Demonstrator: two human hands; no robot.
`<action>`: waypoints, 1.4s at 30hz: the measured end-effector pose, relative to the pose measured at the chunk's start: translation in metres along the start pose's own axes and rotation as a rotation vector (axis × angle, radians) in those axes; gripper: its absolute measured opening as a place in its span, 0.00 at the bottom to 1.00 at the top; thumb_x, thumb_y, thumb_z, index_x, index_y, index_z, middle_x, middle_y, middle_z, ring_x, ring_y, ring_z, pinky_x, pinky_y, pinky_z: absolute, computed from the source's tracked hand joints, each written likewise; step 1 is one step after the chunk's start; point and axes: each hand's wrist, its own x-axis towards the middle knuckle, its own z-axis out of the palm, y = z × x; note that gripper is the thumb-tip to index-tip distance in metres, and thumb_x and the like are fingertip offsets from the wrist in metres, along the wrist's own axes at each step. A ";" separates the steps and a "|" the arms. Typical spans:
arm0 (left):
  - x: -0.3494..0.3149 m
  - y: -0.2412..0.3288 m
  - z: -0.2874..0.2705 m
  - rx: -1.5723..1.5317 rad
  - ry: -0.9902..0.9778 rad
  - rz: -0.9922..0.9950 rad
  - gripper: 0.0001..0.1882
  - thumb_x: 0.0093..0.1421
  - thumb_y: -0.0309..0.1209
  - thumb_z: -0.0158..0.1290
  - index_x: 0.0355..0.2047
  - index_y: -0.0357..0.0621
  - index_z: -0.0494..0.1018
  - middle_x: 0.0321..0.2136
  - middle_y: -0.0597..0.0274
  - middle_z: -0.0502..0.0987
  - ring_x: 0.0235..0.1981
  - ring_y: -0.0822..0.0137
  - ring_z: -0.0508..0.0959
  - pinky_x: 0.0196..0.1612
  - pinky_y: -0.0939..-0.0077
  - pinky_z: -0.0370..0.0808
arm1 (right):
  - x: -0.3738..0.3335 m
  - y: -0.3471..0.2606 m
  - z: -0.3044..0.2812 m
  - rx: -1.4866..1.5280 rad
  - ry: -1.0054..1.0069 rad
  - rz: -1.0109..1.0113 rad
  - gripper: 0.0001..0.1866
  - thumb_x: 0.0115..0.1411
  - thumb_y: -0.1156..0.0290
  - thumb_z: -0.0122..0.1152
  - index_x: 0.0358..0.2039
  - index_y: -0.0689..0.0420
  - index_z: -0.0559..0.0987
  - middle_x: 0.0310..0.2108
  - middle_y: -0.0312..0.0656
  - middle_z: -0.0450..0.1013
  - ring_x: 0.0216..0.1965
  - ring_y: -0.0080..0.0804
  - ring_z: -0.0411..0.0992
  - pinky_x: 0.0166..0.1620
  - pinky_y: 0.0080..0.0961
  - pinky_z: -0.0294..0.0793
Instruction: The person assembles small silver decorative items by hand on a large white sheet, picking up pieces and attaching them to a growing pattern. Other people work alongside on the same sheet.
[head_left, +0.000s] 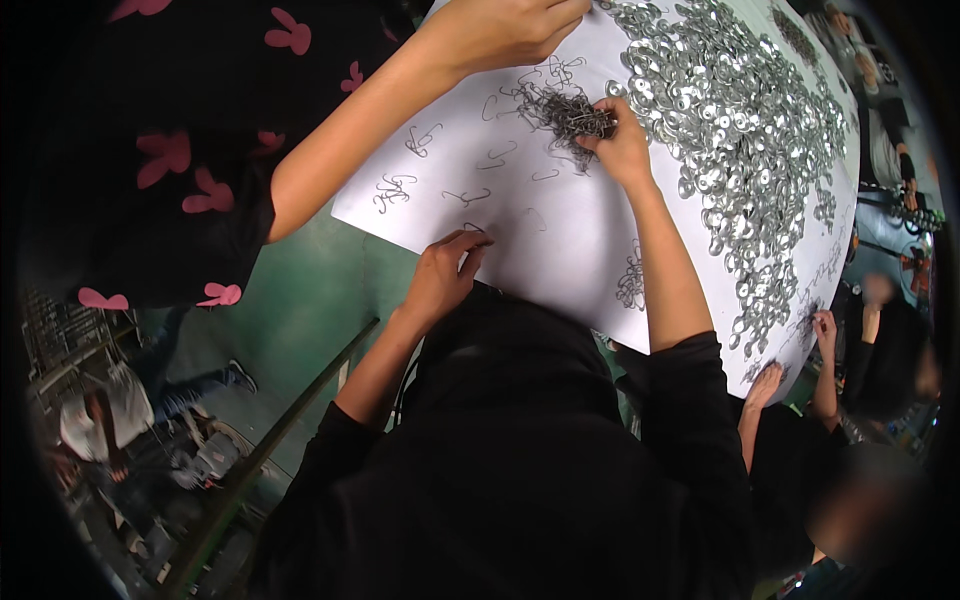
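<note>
Many wire hooks (566, 112) (tangled, hard to count) partly hide behind the right hand (624, 148).

Tally: one white tabletop (570, 265); the wearer's two hands, left hand (447, 270) plus right hand (622, 148); at least three co-workers' hands at the table, one upper hand (520, 30) and two lower-right hands (764, 384). One main pile of wire hooks (555, 108), too tangled to count; at least three smaller hook clusters (394, 190). One big heap of silver discs (720, 110), easily hundreds (overlap kills an exact number).
</note>
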 end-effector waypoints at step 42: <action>-0.009 -0.052 0.035 0.274 0.495 -0.028 0.07 0.48 0.28 0.62 0.29 0.43 0.77 0.28 0.61 0.76 0.29 0.62 0.74 0.32 0.69 0.72 | -0.116 0.005 0.042 0.208 -0.274 0.288 0.05 0.63 0.74 0.50 0.34 0.62 0.70 0.29 0.42 0.76 0.27 0.26 0.76 0.30 0.21 0.74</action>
